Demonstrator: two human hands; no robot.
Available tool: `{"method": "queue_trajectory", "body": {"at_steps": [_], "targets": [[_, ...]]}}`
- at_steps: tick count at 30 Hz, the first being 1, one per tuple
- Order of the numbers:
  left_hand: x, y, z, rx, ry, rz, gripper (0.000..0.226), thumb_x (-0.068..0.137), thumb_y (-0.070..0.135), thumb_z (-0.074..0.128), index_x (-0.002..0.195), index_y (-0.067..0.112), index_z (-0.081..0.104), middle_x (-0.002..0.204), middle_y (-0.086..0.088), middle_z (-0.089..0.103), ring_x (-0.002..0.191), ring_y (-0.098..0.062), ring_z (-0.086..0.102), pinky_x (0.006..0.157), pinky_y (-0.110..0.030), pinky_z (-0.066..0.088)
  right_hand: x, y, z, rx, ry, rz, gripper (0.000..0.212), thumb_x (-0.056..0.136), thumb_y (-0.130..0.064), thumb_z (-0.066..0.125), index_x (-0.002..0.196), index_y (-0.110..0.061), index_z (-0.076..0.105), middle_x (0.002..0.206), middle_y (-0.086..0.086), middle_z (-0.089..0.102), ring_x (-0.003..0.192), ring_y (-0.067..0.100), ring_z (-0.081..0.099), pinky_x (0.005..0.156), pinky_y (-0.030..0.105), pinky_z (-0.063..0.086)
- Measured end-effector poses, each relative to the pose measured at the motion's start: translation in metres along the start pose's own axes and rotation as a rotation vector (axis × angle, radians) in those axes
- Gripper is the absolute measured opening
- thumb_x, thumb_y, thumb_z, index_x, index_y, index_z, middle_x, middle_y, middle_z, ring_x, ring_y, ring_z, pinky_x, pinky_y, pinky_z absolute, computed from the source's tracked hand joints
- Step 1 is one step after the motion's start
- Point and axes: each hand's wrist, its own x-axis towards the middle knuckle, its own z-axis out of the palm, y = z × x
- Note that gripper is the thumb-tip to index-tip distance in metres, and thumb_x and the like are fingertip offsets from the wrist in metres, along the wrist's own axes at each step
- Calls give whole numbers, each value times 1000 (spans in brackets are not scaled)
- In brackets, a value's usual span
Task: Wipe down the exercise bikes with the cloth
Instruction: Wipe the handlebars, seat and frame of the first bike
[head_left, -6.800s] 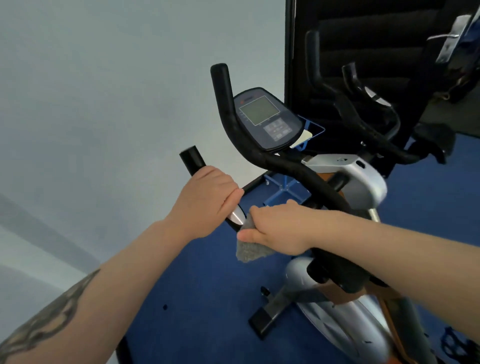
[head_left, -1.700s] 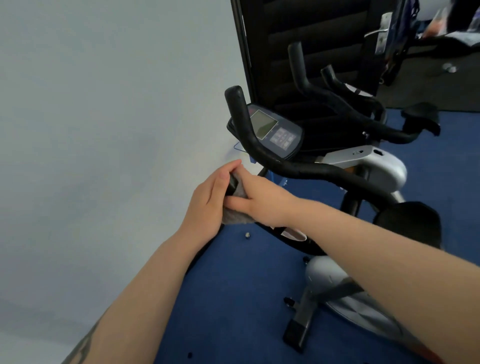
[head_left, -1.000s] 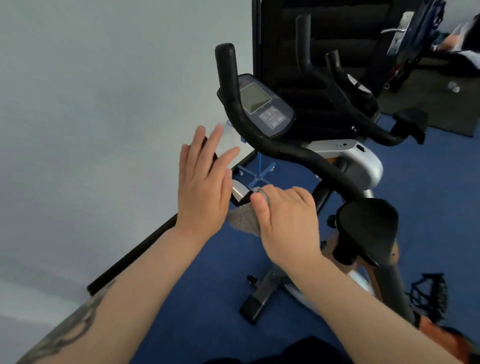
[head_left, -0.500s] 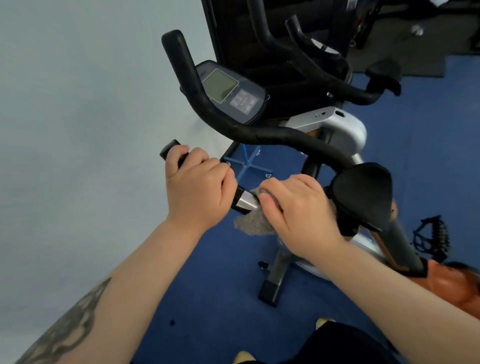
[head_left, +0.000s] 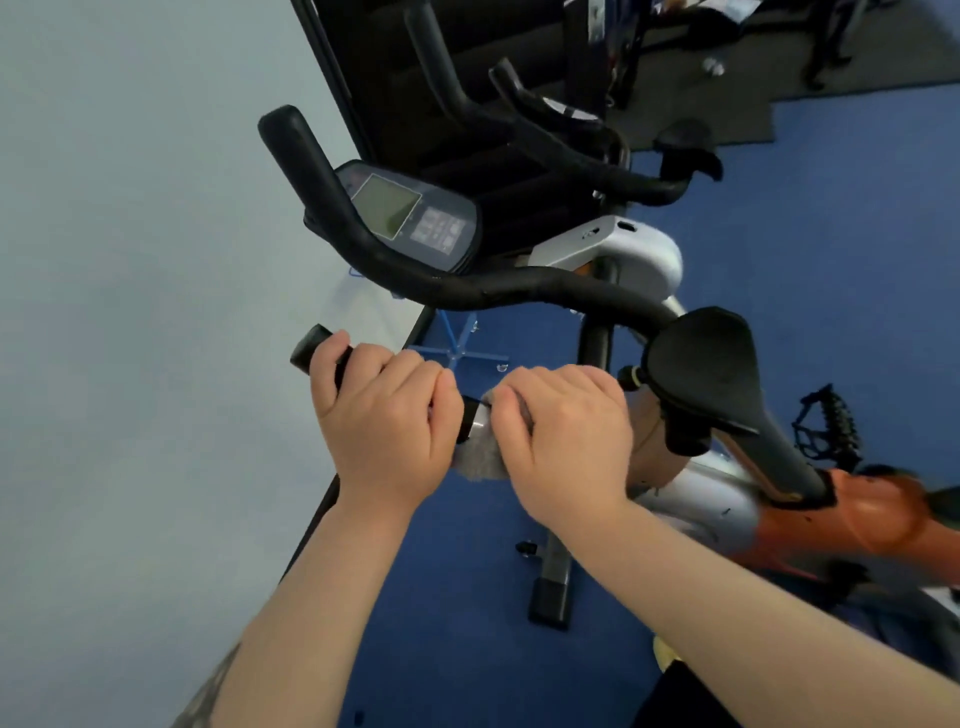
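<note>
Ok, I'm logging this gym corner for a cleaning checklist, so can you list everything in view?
Near exercise bike: one, silver and orange body, centre.
Handlebar: one, black, curving across the middle; its near grip end sticks out past the left hand.
Console: one, dark with a grey screen, behind the handlebar.
Saddle: one, black, right of the hands.
Pedal: one, black, far right.
Second bike: one, black, behind the first.
Cloth: one, grey, hanging below the grip between the hands.
Floor: blue.
Wall: pale grey, left.
Left hand: grips the near handlebar end.
Right hand: holds the cloth around the grip.
</note>
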Motion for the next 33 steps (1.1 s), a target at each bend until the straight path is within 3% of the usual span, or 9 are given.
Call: {"method": "queue_trajectory", "body": {"at_steps": [5,9,14,16,19,22,28,31,33], "targets": [[-5,-2,5,-65,59,11,45,98,20,37,58,16,58,60,5,57,73,-21,48,108,-30,20,-5,40,-24,7,-127,-202,32,95,-30,42,88,-14,69,85,-5,66,87,18,62,112,38,29],[-7,1,12,-99,139,-16,45,96,20,37,58,19,62,61,5,60,77,-19,49,110,-29,17,-7,-4,2,11,19,101,34,96,-28,40,77,-17,67,75,-7,63,78,17,58,110,36,31],[-11,3,14,-120,154,-44,47,96,20,36,58,19,64,61,5,60,79,-18,50,112,-34,18,-5,39,-23,-21,-177,-222,33,97,-32,40,92,-16,68,87,-6,65,87,18,62,108,35,32],[-12,3,16,-109,166,-57,46,95,18,38,58,18,64,60,4,60,79,-18,50,112,-33,18,-6,31,-19,53,-139,-106,31,95,-28,42,87,-15,69,84,-6,64,85,17,61,110,36,31],[-12,8,17,-106,185,-106,44,92,17,38,56,18,63,59,4,60,79,-18,50,113,-32,17,-1,2,-4,11,-86,2,33,96,-28,40,78,-17,65,70,-6,60,70,18,57,98,33,38],[-12,10,16,-105,174,-131,46,94,19,36,56,18,62,59,4,58,79,-19,50,113,-33,17,8,32,-18,7,-246,-244,35,99,-34,38,82,-15,63,71,-4,58,67,21,55,85,33,41],[-15,18,14,-70,126,-230,46,95,18,35,57,16,62,61,3,56,84,-18,49,117,-34,12,9,15,-18,12,-304,-106,40,98,-33,32,80,-16,63,70,-4,59,69,19,56,98,37,41],[-16,24,15,-62,134,-291,47,96,19,34,57,15,61,61,2,55,84,-19,50,118,-34,10,21,17,-23,-89,-410,-305,33,99,-38,41,82,-16,58,66,-2,52,60,21,50,79,39,48],[-16,25,15,-52,137,-312,53,100,23,29,57,14,60,60,2,55,82,-20,51,118,-35,10,31,21,-33,-160,-599,-416,39,98,-50,29,92,-17,49,73,-3,44,63,20,42,72,34,39]]}}
